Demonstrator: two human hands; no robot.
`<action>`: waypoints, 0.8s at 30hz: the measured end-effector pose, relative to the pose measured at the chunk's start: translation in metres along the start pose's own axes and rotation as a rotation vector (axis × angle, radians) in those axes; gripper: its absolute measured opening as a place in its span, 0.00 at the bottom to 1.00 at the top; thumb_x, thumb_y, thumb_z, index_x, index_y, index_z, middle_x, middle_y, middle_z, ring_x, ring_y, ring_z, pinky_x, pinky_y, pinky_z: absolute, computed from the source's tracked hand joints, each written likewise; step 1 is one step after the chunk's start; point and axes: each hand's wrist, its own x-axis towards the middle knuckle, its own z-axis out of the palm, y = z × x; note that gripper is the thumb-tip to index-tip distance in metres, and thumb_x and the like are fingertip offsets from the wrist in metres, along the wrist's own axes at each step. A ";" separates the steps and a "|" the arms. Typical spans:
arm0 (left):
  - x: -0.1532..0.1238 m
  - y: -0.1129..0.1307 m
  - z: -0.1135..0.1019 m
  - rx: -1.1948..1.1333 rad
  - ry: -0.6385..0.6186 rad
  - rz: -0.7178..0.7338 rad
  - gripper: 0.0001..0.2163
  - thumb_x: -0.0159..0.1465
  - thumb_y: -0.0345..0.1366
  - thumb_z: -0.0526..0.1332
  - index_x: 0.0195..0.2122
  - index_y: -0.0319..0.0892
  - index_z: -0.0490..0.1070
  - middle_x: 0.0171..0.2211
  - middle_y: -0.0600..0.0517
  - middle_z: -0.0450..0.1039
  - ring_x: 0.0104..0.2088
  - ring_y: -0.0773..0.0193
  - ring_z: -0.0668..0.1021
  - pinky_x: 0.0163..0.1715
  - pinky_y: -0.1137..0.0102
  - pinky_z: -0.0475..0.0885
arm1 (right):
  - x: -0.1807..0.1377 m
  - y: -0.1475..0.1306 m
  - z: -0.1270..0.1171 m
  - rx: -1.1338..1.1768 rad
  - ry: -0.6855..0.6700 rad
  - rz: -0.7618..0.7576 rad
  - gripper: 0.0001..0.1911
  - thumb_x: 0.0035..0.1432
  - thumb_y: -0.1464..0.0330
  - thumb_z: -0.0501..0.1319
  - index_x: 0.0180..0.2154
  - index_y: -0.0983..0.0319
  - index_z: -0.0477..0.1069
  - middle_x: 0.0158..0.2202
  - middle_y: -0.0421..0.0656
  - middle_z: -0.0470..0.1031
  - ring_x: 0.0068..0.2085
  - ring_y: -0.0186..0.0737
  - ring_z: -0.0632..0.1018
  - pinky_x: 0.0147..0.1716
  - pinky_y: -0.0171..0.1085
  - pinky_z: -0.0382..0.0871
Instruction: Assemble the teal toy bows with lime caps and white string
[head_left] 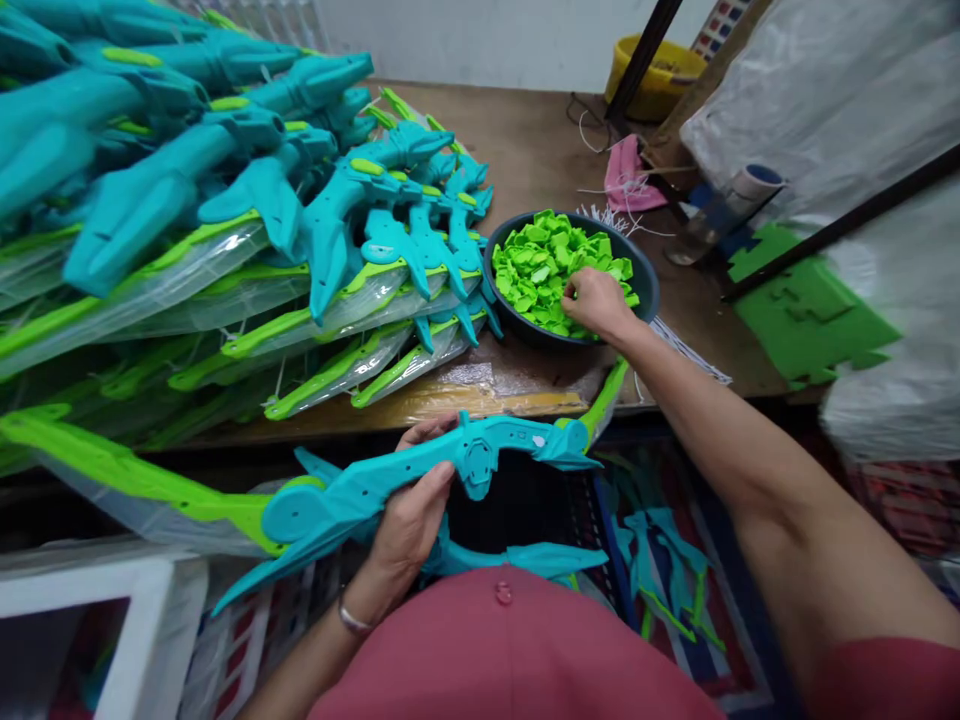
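My left hand is wrapped around the middle of a teal plastic toy bow with lime-green limbs at its ends. The bow lies level in front of my body, just off the table's near edge. Over a dark grey bowl, my right hand reaches in with its fingers bent and pressed together. Small lime-green plastic pieces fill that bowl. My fingertips touch the heap; whether a piece is between them is hidden.
A large stack of similar teal and green bows covers the table's left side. White ties lie beside the bowl. Further right are a clear bottle, a green foam mat and a dark post. Below stands a crate.
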 end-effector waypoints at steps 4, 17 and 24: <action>0.001 -0.011 -0.001 0.017 -0.012 -0.087 0.25 0.59 0.35 0.74 0.58 0.47 0.75 0.54 0.47 0.81 0.61 0.50 0.78 0.65 0.58 0.70 | -0.009 0.007 0.002 0.102 0.082 -0.011 0.18 0.61 0.74 0.57 0.50 0.70 0.77 0.46 0.56 0.81 0.47 0.52 0.79 0.50 0.44 0.71; -0.010 -0.033 0.003 -0.063 -0.022 -0.222 0.24 0.66 0.36 0.69 0.64 0.50 0.72 0.63 0.47 0.75 0.63 0.52 0.75 0.64 0.57 0.70 | -0.186 -0.043 -0.011 1.375 0.021 -0.090 0.13 0.59 0.62 0.71 0.43 0.59 0.74 0.36 0.40 0.80 0.36 0.37 0.82 0.38 0.37 0.79; -0.013 -0.042 0.003 -0.042 -0.002 -0.325 0.33 0.61 0.35 0.73 0.67 0.50 0.67 0.54 0.46 0.81 0.58 0.50 0.79 0.64 0.53 0.70 | -0.260 -0.059 0.030 1.411 0.004 0.225 0.11 0.58 0.61 0.71 0.39 0.58 0.75 0.32 0.38 0.78 0.32 0.35 0.78 0.33 0.34 0.76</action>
